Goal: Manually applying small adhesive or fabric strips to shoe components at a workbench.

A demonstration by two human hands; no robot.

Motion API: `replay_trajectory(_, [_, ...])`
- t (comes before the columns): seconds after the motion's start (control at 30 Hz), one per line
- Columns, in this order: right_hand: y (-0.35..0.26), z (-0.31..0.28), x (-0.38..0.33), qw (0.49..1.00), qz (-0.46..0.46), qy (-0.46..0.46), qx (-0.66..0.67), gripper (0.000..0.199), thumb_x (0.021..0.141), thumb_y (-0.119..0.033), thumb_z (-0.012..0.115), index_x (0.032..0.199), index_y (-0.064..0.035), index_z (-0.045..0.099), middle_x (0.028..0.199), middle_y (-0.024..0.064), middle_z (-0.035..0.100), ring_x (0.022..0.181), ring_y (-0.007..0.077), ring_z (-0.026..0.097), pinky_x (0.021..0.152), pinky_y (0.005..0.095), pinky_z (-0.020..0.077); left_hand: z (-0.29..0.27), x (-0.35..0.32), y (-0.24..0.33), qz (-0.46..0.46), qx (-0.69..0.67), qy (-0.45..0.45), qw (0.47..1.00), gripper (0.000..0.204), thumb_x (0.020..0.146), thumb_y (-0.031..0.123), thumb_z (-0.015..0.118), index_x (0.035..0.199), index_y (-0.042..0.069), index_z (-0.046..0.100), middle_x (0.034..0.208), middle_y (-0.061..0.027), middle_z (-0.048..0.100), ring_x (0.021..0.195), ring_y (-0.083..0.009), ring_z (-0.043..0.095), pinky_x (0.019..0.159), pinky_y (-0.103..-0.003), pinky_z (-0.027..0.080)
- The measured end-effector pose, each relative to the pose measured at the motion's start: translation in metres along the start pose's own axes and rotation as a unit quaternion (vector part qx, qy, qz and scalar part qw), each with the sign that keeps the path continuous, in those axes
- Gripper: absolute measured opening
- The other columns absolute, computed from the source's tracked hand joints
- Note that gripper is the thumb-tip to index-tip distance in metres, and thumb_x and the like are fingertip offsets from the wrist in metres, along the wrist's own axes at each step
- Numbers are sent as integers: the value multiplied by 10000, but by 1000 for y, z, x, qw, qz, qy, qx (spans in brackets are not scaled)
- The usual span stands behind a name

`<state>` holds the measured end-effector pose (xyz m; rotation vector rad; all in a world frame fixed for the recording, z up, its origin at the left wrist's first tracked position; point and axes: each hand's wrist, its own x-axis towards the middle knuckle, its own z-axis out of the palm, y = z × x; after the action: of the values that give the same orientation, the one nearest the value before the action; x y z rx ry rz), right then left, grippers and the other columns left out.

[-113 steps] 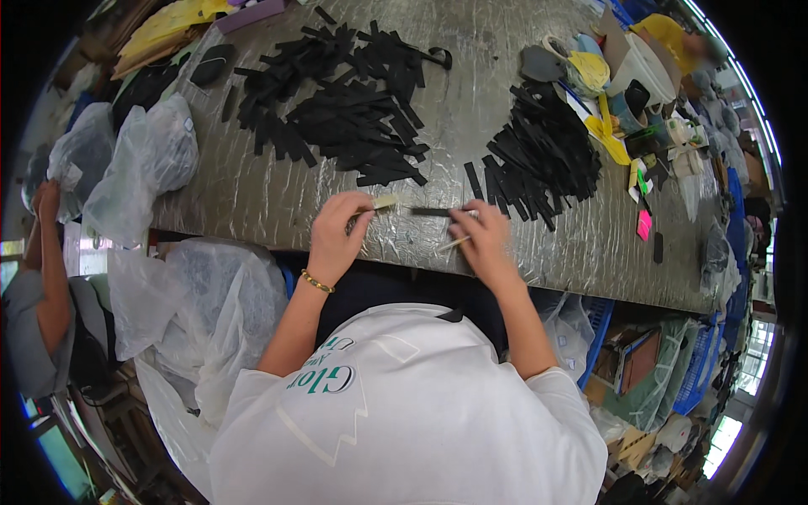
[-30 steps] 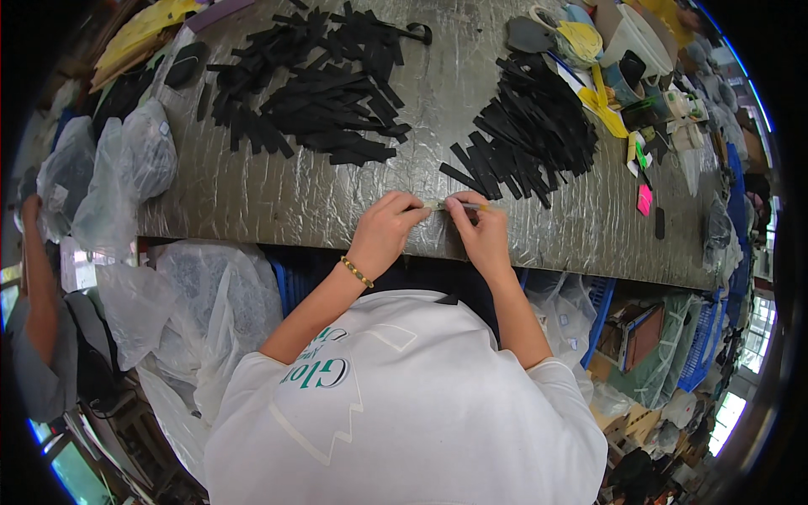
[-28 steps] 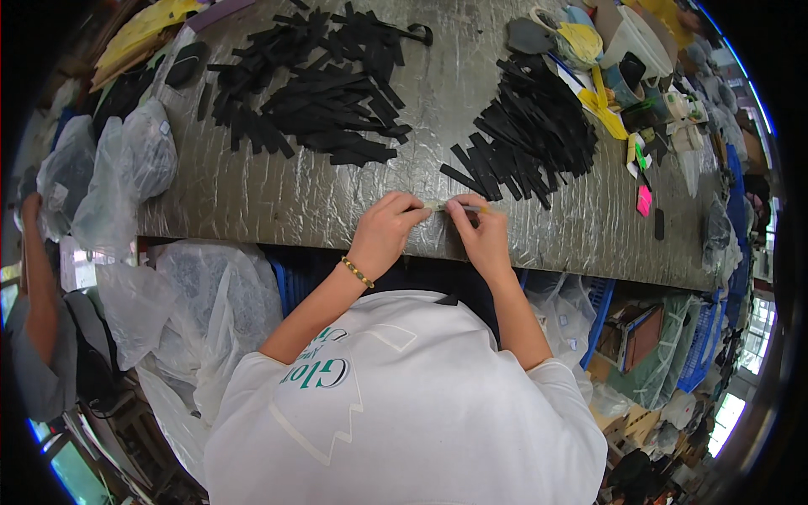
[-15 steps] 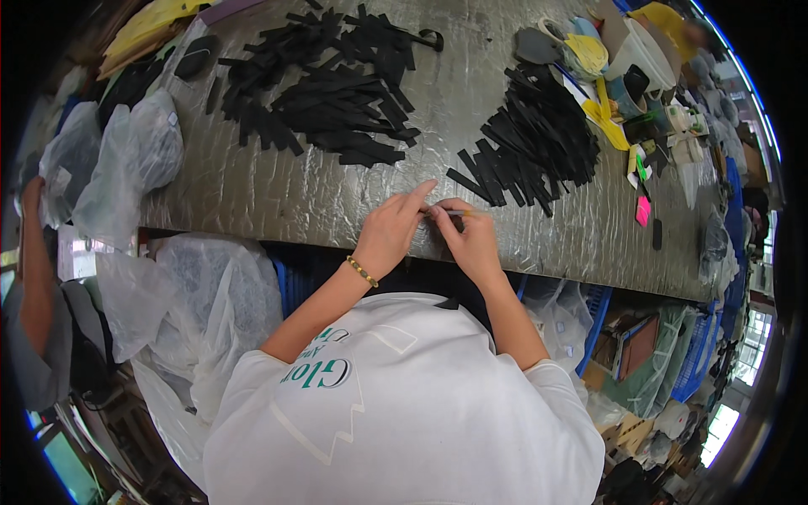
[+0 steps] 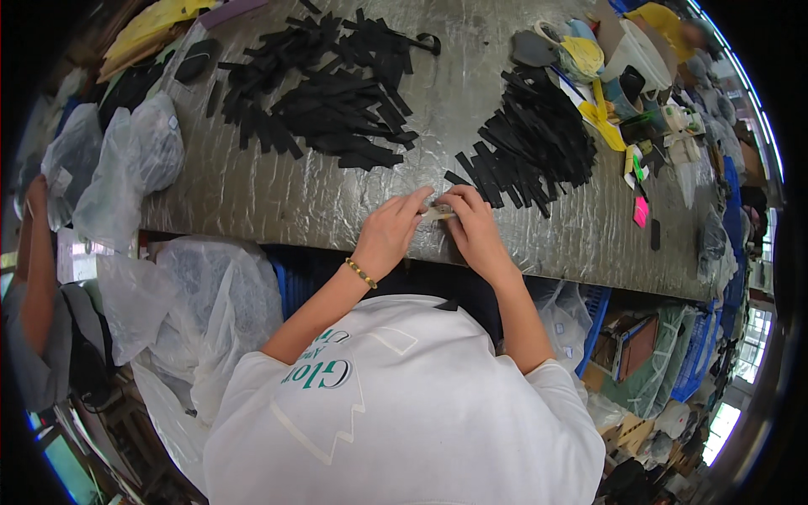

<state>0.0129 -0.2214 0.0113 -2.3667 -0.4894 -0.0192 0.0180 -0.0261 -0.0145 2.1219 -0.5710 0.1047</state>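
My left hand (image 5: pixel 389 229) and my right hand (image 5: pixel 476 229) meet over the near edge of the table. Between their fingertips is a small, thin, pale piece (image 5: pixel 437 214), too small and too covered to name. Both hands have their fingers closed around its ends. Just beyond my right hand lies a pile of short black fabric-like strips (image 5: pixel 543 135), a few splayed toward me. Farther off to the left spreads a second, looser heap of black strips (image 5: pixel 337 109).
A grey, wrinkled-film-covered table (image 5: pixel 252 198) spans the view. Cups, yellow pieces and a white tub (image 5: pixel 641 61) crowd its right side, near a pink tag (image 5: pixel 641 211). Clear plastic bags (image 5: pixel 135 156) sit at left, beside another person's arm (image 5: pixel 35 252).
My right hand has shifted its grip, its fingers now reaching higher over the pale piece, which shows more than before. My left hand stays nearly in place.
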Motion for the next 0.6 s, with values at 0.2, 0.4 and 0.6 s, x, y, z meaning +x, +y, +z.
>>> replay_trajectory(0.2, [9, 0, 4, 1000, -20, -8, -9, 299, 850, 5, 664, 1132, -55, 585, 1186, 123, 540, 1137, 320, 534, 949, 392, 407, -13, 4, -2, 84, 0, 66, 994, 285, 869, 45, 656, 1150, 53, 615, 1043, -110, 670, 1014, -321, 624, 877, -410, 510])
replay_trajectory(0.4, [-8, -4, 12, 999, -24, 47, 12, 307, 846, -54, 696, 1137, -41, 597, 1183, 124, 552, 1096, 346, 551, 911, 417, 422, -33, -4, -15, 45, 15, 48, 998, 185, 860, 70, 688, 1038, 29, 656, 1062, -129, 679, 1011, -323, 642, 863, -390, 522])
replay_trajectory(0.6, [22, -2, -12, 988, -54, 87, -119, 255, 832, -129, 743, 1070, -52, 690, 1121, 107, 596, 995, 298, 575, 823, 412, 430, -60, -7, -24, -32, -8, 163, 986, 118, 854, 15, 687, 971, 12, 670, 1009, -125, 698, 923, -314, 673, 814, -365, 540])
